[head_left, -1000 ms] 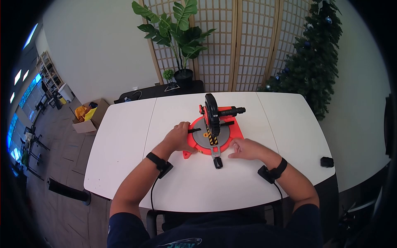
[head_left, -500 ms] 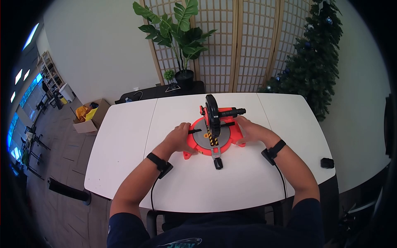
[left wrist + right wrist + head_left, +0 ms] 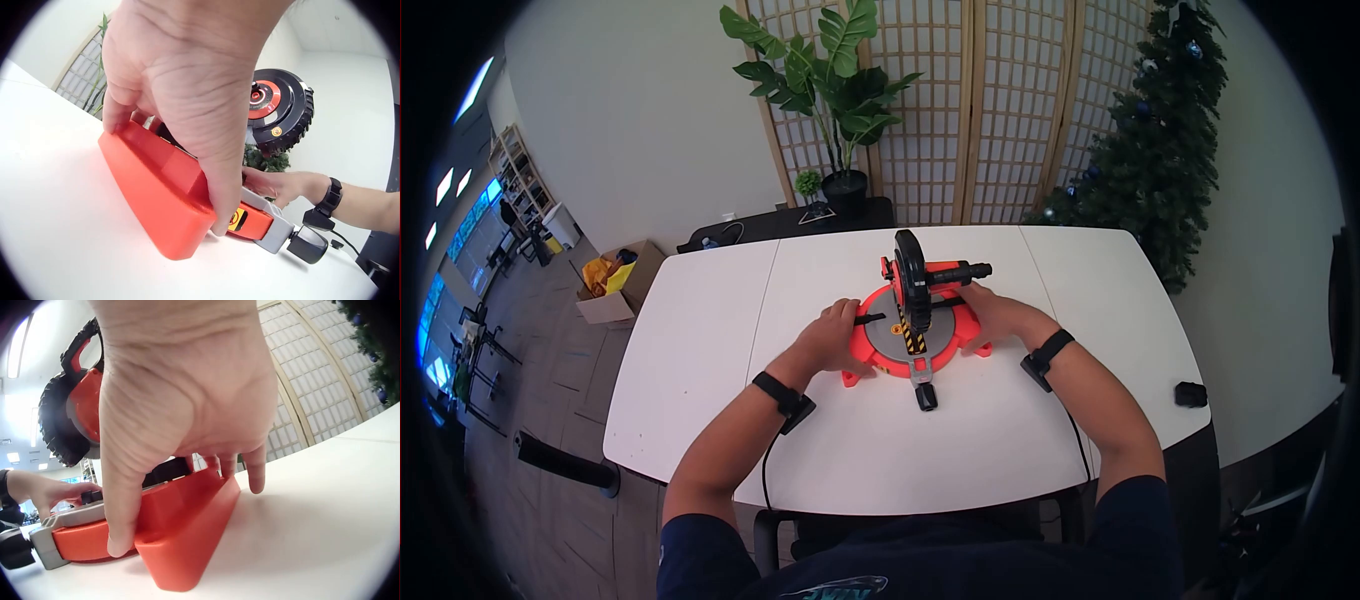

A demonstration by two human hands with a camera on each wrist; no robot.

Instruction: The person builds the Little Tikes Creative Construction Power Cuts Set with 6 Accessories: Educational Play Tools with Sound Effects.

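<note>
A toy miter saw [image 3: 912,285] with an orange-red base, a grey round turntable [image 3: 884,338] and a black toothed blade stands on the table before me. My left hand [image 3: 828,335] grips the left end of the base. In the left wrist view its thumb lies against the front of the orange-red base [image 3: 156,187] and its fingers reach over the far side. Opposite it, my right hand [image 3: 1003,318] holds the right end in the same way. The right wrist view shows that thumb in front of the base [image 3: 187,537], with fingertips behind it near the tabletop.
The white table [image 3: 930,460] carries a small black object [image 3: 1190,394] near its right edge. Beyond it are a potted plant [image 3: 844,190], a folding screen [image 3: 970,120] and a decorated tree [image 3: 1150,170]. A cardboard box [image 3: 632,285] sits on the floor at left.
My right hand has moved from in front of the saw to the right end of its base and taken hold there. My left hand keeps its place on the left end.
</note>
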